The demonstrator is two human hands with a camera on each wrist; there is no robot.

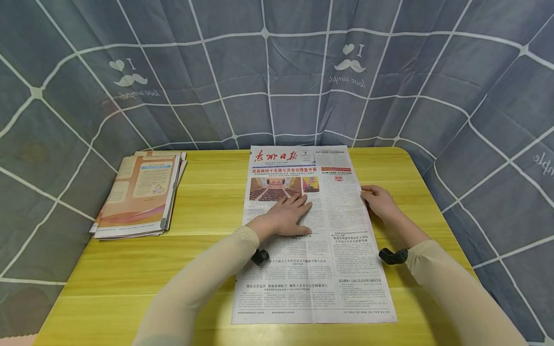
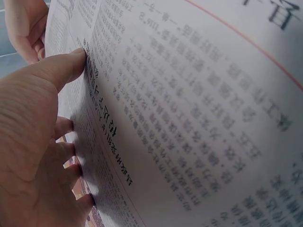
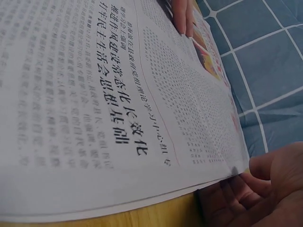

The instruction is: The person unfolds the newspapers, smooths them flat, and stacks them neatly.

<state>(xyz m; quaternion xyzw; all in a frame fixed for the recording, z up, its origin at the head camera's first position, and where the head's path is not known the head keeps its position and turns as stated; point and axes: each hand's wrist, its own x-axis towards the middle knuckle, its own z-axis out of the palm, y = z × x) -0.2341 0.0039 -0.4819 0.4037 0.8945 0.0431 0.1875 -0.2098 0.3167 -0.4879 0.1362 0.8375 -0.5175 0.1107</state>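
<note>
Newspaper (image 1: 318,250) edge touches right hand (image 1: 383,203), stack (image 1: 137,196) well apart.

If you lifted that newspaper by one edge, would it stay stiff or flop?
The newspaper would likely flop: its edge looks thin for so broad a page. That thinness also suggests it is light for its size. Lying flat on the table, it should probably slide rather than roll.

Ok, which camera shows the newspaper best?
The head view: the newspaper shows all four corners, though the left hand covers part. The left wrist view shows partly blurred print; the right wrist view, headlines and the edge at the right hand.
</note>
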